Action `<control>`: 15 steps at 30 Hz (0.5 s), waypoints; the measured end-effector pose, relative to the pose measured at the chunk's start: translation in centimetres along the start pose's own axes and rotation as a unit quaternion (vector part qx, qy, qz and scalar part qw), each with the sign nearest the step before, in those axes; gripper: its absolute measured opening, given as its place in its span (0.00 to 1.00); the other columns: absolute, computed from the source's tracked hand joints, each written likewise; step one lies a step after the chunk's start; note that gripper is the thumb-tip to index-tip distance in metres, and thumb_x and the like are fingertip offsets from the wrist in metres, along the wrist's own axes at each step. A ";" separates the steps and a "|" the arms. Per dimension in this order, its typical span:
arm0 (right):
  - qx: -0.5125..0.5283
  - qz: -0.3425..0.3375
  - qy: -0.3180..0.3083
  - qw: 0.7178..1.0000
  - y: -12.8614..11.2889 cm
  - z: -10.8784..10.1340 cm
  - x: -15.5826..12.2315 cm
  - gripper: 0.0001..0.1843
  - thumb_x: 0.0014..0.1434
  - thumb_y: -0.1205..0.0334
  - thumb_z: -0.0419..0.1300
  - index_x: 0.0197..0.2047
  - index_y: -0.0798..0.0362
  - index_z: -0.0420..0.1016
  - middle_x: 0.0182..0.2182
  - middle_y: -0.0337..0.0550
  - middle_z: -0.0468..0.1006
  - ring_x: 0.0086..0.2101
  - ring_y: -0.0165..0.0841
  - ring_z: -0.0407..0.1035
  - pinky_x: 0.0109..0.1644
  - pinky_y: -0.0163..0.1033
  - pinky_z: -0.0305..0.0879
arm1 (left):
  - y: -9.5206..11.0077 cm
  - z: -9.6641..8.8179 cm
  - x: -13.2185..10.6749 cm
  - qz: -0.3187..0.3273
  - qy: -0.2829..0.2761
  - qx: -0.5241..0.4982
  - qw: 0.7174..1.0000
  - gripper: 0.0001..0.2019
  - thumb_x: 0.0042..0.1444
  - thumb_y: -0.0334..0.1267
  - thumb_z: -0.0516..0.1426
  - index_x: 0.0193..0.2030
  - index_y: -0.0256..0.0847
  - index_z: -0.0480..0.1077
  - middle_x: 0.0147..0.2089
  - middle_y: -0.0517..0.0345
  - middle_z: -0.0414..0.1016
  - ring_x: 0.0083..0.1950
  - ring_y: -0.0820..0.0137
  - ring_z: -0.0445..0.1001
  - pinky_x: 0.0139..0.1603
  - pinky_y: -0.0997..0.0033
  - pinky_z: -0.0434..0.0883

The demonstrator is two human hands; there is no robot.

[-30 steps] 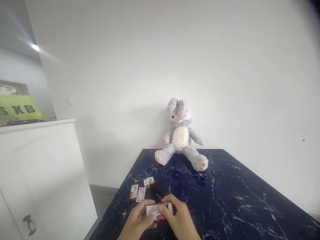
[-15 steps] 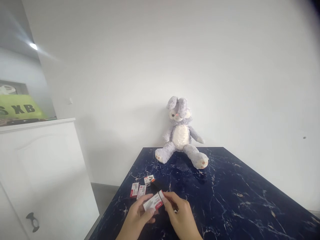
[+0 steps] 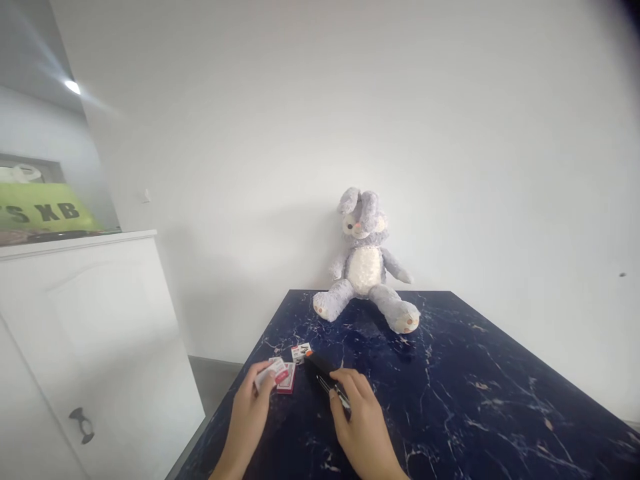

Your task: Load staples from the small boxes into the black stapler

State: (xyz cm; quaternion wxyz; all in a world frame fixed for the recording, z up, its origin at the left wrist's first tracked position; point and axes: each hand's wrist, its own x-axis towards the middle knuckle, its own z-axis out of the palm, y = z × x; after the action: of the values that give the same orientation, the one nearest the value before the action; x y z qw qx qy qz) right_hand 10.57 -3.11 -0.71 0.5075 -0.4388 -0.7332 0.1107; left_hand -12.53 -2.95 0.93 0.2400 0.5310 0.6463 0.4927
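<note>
My left hand (image 3: 250, 400) pinches a small white and red staples box (image 3: 273, 373) between thumb and fingers, at the left of the table. Beneath and beside that box lie other small boxes, one with a red edge (image 3: 286, 387), partly covered. Another white box (image 3: 300, 353) with a dark picture on it rests just behind them. A black stapler (image 3: 320, 368) with an orange tip points away from me. My right hand (image 3: 357, 407) has its thumb and fingers around the stapler's near end, which they partly hide.
The dark blue marbled table (image 3: 450, 373) reaches to the wall. A grey plush rabbit (image 3: 366, 267) sits at its far edge. To the left stands a white cabinet (image 3: 95, 320) with a yellow-green bag (image 3: 45, 210) on top.
My left hand has carried the staples box left, over the other boxes. My right hand has let go of that box and come to the stapler. The view has shifted slightly.
</note>
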 end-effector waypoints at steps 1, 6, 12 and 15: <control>-0.011 0.008 0.015 1.000 0.2 0.0 0.0 0.13 0.66 0.65 0.51 0.52 0.46 0.69 0.49 0.45 0.73 0.50 0.38 0.69 0.55 0.45 0.69 | -0.3 -0.6 0.5 0.001 0.022 0.046 0.999 0.25 0.62 0.59 0.49 0.51 0.43 0.72 0.39 0.54 0.80 0.35 0.60 0.77 0.36 0.67 0.70; -0.057 0.036 0.020 0.998 0.9 0.4 0.0 0.14 0.65 0.64 0.51 0.52 0.47 0.69 0.50 0.47 0.73 0.50 0.42 0.69 0.54 0.49 0.69 | -1.9 -1.7 1.8 0.057 0.025 0.383 0.921 0.16 0.64 0.46 0.48 0.39 0.44 0.75 0.41 0.50 0.77 0.48 0.54 0.73 0.48 0.59 0.66; -0.078 0.063 -0.026 0.995 1.8 1.1 -0.4 0.23 0.62 0.65 0.52 0.61 0.47 0.64 0.50 0.49 0.75 0.50 0.45 0.70 0.53 0.50 0.70 | -2.5 -0.9 1.5 0.095 0.022 0.435 0.895 0.13 0.63 0.39 0.50 0.47 0.45 0.74 0.44 0.50 0.76 0.49 0.54 0.71 0.49 0.58 0.65; -0.063 0.075 -0.044 0.994 2.0 1.3 -0.5 0.26 0.62 0.66 0.52 0.63 0.46 0.63 0.51 0.49 0.75 0.49 0.44 0.72 0.51 0.48 0.72 | -2.7 -0.8 1.7 0.101 0.001 0.414 0.905 0.15 0.63 0.37 0.50 0.53 0.45 0.72 0.48 0.50 0.76 0.50 0.55 0.71 0.50 0.58 0.65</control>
State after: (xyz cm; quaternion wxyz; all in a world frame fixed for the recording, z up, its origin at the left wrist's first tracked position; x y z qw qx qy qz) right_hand 10.58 -1.94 -2.79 0.4361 -0.5182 -0.7257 0.1207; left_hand -14.96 -1.56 -0.75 -0.0532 0.6442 0.7355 0.2030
